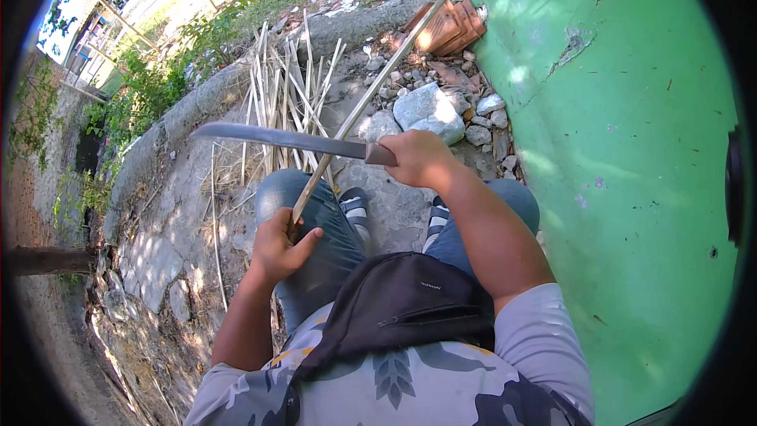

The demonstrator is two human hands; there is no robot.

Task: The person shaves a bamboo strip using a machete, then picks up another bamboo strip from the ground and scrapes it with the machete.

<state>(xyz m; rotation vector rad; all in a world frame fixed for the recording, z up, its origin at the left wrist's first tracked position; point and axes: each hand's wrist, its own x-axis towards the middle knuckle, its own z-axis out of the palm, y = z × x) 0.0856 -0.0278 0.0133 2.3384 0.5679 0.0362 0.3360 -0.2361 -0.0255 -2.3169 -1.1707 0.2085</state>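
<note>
My right hand (414,159) is wrapped round the brown handle of a machete (276,137), whose long blade points left, roughly level. The blade crosses a long pale wooden strip (364,101), which slants up and to the right. Low on that strip, my left hand (280,246) grips its near end by my left knee, thumb held out. Whether the blade touches the strip I cannot tell. Beyond my knees lies a loose pile of similar pale strips (280,95) on the ground.
A green wall (623,181) runs along my right. Pale rocks (430,110) and rubble lie at its foot, with stacked orange clay tiles (451,28) farther off. A low, curved concrete edge (169,130) borders the left, with green plants behind it. A black bag (402,300) rests on my lap.
</note>
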